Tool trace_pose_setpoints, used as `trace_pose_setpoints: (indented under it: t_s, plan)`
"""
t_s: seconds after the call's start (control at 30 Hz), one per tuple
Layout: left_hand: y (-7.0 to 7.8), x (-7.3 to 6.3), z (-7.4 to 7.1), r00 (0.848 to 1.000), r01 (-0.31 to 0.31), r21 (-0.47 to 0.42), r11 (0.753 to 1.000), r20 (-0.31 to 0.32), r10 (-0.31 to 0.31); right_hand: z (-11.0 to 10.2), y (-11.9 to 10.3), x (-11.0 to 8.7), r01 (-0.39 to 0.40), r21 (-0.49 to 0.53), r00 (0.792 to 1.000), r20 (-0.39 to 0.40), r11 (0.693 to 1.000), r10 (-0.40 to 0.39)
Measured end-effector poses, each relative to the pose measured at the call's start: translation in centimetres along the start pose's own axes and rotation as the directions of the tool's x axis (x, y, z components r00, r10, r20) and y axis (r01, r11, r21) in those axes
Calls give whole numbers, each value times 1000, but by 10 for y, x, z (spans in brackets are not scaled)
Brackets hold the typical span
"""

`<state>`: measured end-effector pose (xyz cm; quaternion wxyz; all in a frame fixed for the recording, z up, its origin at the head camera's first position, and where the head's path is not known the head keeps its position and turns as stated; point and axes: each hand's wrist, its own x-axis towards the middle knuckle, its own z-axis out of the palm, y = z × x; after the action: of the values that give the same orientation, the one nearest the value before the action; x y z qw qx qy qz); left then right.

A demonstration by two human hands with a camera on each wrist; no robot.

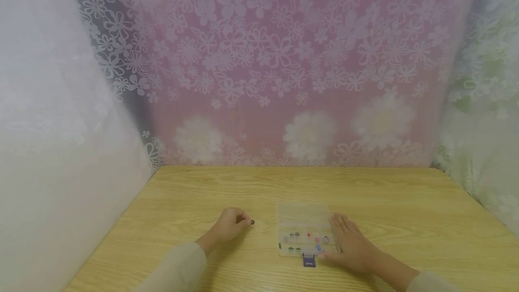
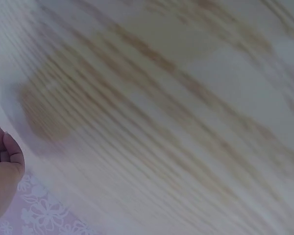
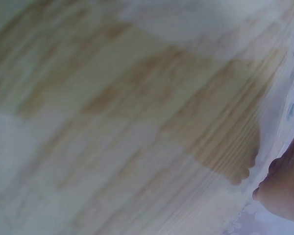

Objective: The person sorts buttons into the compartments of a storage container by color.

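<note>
My left hand [image 1: 230, 228] pinches a small dark round piece [image 1: 252, 222] between thumb and fingertips, just above the table left of a clear plastic box [image 1: 279, 220]. Whether the piece is a bead or a button I cannot tell. In the box's near half lie several small pieces: dark green ones [image 1: 291, 249], a red one [image 1: 308, 235] and blue ones [image 1: 318, 248]. My right hand [image 1: 354, 248] lies against the box's right side with straight fingers, its thumb at the near right corner. In the left wrist view, the left hand [image 2: 4, 159] shows curled fingers at the edge.
A purple tab [image 1: 309, 261] sticks out at the box's near edge. The wood-grain table [image 1: 194, 193] reaches back to a pink flowered cloth [image 1: 263, 57]. Pale cloths hang on the left [image 1: 69, 125] and right [image 1: 486, 102].
</note>
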<state>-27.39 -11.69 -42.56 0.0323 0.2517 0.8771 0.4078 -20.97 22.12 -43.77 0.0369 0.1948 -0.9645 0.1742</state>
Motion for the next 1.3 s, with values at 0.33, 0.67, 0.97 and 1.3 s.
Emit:
trace_pose_setpoints:
  t_s: [0.33,0.67,0.97,1.3]
  plan:
    - [9,6,4,1000,-7,-14,1000,2,7,2,2,1,-2,-7,1000,-3,1000,2]
    - [22,11,11,999,-34,-24,999,-3,34,3,2,1,1,-18,1000,-5,1000,-1]
    - [28,16,16,999,-37,-21,999,7,38,3,2,1,3,-7,1000,-10,1000,-3]
    - [37,25,25,999,-46,-3,999,4,46,2,1,1,1,0,1000,-10,1000,-1]
